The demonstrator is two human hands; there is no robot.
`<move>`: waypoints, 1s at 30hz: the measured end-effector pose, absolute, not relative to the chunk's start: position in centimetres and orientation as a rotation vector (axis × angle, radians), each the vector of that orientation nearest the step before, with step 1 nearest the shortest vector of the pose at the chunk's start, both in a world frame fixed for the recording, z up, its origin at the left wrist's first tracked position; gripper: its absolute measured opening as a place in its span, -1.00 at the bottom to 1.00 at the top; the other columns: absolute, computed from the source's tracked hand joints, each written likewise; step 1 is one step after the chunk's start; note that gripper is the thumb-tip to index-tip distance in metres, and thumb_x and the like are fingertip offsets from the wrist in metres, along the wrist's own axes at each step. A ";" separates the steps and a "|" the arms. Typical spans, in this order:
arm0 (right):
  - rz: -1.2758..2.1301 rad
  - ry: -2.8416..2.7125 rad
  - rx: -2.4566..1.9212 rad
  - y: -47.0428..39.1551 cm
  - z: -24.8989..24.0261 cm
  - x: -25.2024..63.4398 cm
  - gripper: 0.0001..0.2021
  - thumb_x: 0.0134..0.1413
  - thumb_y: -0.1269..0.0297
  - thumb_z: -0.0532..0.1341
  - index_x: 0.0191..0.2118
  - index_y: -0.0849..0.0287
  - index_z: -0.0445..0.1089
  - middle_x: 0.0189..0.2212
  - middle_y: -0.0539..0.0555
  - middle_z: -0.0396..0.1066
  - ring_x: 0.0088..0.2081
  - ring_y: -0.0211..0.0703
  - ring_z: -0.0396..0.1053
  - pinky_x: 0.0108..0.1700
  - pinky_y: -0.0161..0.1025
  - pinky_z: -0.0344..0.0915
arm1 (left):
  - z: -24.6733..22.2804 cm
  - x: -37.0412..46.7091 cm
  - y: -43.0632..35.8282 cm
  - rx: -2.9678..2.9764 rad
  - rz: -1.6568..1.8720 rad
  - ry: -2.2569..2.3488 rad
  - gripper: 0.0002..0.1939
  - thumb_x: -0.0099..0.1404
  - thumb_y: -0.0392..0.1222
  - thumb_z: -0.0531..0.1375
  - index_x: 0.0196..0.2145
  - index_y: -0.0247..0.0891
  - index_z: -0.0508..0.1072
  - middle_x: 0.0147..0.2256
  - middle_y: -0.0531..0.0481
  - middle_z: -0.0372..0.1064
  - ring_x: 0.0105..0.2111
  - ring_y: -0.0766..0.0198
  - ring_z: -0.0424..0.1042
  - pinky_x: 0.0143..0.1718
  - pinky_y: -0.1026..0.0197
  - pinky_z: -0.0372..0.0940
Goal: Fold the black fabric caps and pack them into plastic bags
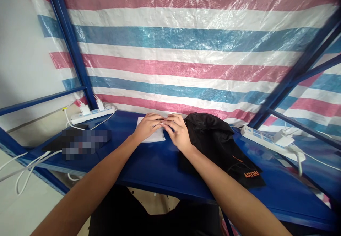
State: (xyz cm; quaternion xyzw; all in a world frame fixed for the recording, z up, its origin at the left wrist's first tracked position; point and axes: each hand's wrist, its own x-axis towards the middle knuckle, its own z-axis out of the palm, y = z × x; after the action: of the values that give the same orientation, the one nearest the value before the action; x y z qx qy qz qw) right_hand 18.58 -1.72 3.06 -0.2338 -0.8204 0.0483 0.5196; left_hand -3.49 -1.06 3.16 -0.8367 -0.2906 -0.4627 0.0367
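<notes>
My left hand (148,125) and my right hand (178,129) meet over a white paper pad (156,136) on the blue desk. The fingers of both are bent and closed together, the tips touching or overlapping. Something thin and pale shows between them, with a small end poking out past the right fingers; most of it is covered, and I cannot make out its kind. Part of the pad is hidden beneath the hands. Beside my right forearm lies a black garment (213,136) with orange lettering.
A white power strip (93,116) with plugs lies at the back left, another power strip (266,140) at the right. Near the left edge is a dark flat item (64,140), partly blurred, with white cables. Blue metal posts (69,40) frame a striped plastic sheet (181,37).
</notes>
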 end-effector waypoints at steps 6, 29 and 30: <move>0.120 -1.964 -0.718 -0.3 3.4 19.6 -0.78 0.50 0.12 0.25 0.01 -0.03 0.66 -0.02 0.15 0.60 0.13 0.18 0.42 0.28 0.17 0.38 | 4.1 -4.2 -1.7 -2.698 -1.444 -0.939 -0.68 0.63 -0.07 0.14 0.10 -0.09 0.68 0.09 -0.11 0.64 0.10 0.05 0.59 0.18 -0.05 0.46; 0.136 -1.914 -0.715 -0.1 3.6 20.5 -0.78 0.48 0.12 0.25 0.03 0.02 0.62 0.21 0.21 0.46 0.27 0.14 0.45 0.34 0.11 0.40 | 2.1 -5.7 -0.1 -2.648 -1.273 -1.254 0.05 0.33 -0.33 0.38 0.61 0.06 0.00 0.42 -0.17 0.29 0.40 -0.07 0.34 0.38 -0.15 0.31; 0.134 -1.972 -0.708 0.0 3.4 20.4 -0.77 0.44 0.13 0.30 0.09 0.00 0.61 0.27 0.21 0.42 0.32 0.16 0.41 0.37 0.13 0.39 | 2.2 -5.5 -0.3 -2.640 -1.261 -1.237 0.05 0.34 -0.36 0.36 0.61 0.08 -0.01 0.43 -0.17 0.29 0.40 -0.07 0.34 0.37 -0.14 0.33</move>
State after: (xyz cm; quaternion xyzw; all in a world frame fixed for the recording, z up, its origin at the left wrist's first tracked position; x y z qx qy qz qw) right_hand 20.41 -0.04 3.45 -0.2924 -0.8147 0.0552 0.4977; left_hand -5.54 -0.27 2.23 -0.8310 -0.3893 -0.3970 -0.0172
